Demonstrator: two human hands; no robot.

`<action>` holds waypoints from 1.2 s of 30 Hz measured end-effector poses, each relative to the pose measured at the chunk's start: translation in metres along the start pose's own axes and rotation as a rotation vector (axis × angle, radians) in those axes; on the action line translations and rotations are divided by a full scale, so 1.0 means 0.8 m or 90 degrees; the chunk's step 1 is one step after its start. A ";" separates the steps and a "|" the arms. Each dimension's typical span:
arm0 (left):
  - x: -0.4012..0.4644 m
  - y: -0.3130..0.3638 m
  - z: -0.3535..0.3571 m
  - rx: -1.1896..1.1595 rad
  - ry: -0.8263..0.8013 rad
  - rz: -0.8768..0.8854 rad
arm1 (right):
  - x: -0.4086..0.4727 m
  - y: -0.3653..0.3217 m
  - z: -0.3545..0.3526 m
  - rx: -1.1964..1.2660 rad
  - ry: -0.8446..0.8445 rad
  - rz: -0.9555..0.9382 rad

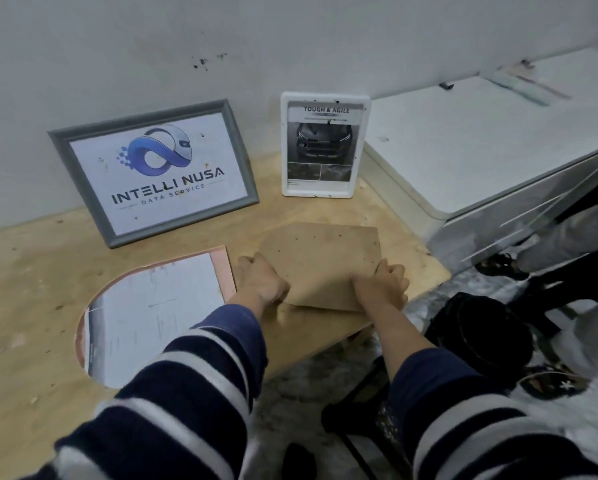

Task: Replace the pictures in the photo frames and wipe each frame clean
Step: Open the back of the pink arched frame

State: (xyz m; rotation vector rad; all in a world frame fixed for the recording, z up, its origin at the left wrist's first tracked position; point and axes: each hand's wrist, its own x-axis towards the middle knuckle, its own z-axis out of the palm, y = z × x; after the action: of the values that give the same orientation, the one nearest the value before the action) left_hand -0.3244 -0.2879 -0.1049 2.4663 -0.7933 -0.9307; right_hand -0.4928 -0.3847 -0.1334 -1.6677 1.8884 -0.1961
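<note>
I've got both hands on a brown backing board [320,263] lying flat on the wooden table [31,271], near its front-right edge. Left hand [263,278] grips the board's near-left corner, fingers curled over the edge. Right hand [382,284] grips the near-right corner the same way, thumb side on top. Both sleeves are navy w/ white stripes.

Behind, leaning vs the white wall: a grey frame [152,173] in landscape, w/ a blue loop logo and text "INTELLI NUSA" over "DATA SERVICE". Specks show on its glass. Just right of it, apart, stands a white frame [325,145] in portrait; its print reads "TOUGH & AGILE" above a dark car front; the smaller text below I can't read.

Left of the board, a hole cut in the tabletop w/ a rounded end shows a white printed sheet [152,313]; its lines are too faint to read. A pink edge rims the cutout.

Right side: white cabinet [481,140], apart from the table. Below it a black bag [477,337] on the floor.
</note>
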 end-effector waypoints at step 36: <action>-0.084 -0.217 -0.119 0.042 0.213 -0.210 | -0.199 -0.114 0.117 -0.276 -0.059 -0.450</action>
State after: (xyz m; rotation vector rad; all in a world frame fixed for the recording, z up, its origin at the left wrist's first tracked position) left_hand -0.2358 -0.0984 -0.0978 2.7607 -0.3161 -0.5703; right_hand -0.3617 -0.2271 -0.1110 -2.5459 1.2558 0.0199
